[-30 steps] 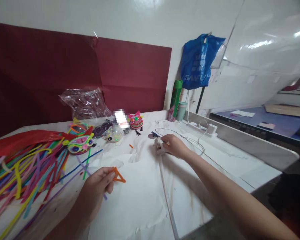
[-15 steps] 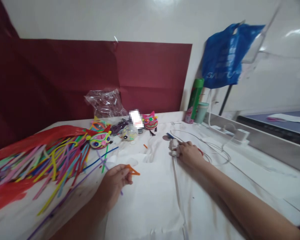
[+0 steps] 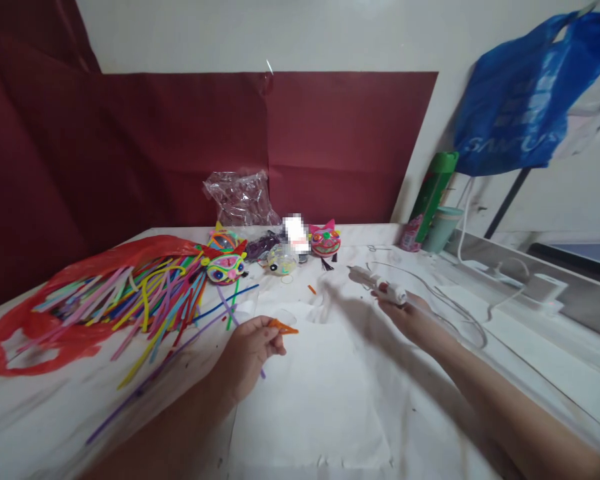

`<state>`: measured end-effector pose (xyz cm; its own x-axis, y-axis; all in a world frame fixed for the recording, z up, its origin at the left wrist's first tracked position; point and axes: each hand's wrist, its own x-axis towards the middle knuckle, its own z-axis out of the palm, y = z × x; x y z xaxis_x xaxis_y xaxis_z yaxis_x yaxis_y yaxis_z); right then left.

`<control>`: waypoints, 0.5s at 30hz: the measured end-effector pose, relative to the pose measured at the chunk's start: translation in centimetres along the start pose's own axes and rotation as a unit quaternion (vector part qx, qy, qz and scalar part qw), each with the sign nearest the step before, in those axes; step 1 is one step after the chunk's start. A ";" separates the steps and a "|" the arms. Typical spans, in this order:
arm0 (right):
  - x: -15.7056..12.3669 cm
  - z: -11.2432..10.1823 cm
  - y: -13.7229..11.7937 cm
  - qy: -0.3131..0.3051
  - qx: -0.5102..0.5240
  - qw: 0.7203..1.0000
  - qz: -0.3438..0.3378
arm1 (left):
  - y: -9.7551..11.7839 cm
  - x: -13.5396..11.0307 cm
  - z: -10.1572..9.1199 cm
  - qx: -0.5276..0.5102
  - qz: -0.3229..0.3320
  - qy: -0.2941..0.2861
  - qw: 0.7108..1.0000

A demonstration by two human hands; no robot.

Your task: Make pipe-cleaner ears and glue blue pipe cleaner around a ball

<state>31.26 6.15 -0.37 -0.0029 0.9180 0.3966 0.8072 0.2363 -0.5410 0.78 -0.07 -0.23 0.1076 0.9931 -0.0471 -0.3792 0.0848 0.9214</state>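
Note:
My left hand [image 3: 250, 353] pinches a small bent orange pipe cleaner [image 3: 283, 327] just above the white paper sheet [image 3: 310, 407]. A purple pipe cleaner piece pokes out below its fingers. My right hand [image 3: 413, 320] grips a white hot glue gun [image 3: 385, 288], lifted off the table with its nozzle pointing left and its cord [image 3: 455, 313] trailing to the right. The two hands are about a hand's width apart over the sheet.
A red bag spilling several coloured pipe cleaners [image 3: 130, 300] lies at left. Small decorated animal-face balls [image 3: 225, 267] [image 3: 326, 241], a clear plastic bag [image 3: 240, 197], a green spray can [image 3: 433, 193], a teal cup [image 3: 443, 229] and a power strip [image 3: 540, 290] stand along the back. A blue bag [image 3: 525, 100] hangs at right.
My right hand has picked the glue gun up off the table and brought it towards me. The left hand keeps its pinch on the orange piece. The camera has turned left.

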 end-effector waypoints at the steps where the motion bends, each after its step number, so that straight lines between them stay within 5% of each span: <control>1: -0.6 -0.2 -1.2 -0.028 0.054 0.998 -0.001 | 0.1 0.0 0.0 -0.004 0.001 -0.001 1.000; 7: -4.7 0.2 -6.8 -0.120 0.217 0.965 -0.082 | 0.4 0.0 0.0 -0.025 0.005 -0.005 1.000; 15: -6.5 2.7 -7.6 -0.056 0.224 0.944 -0.237 | 0.3 0.3 -0.1 -0.033 0.009 0.000 0.999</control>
<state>23.51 -0.76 -0.85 -0.3836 0.6976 0.6051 0.3690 0.7164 -0.5921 0.59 0.24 -0.04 0.1006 0.9944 -0.0314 -0.4404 0.0728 0.8949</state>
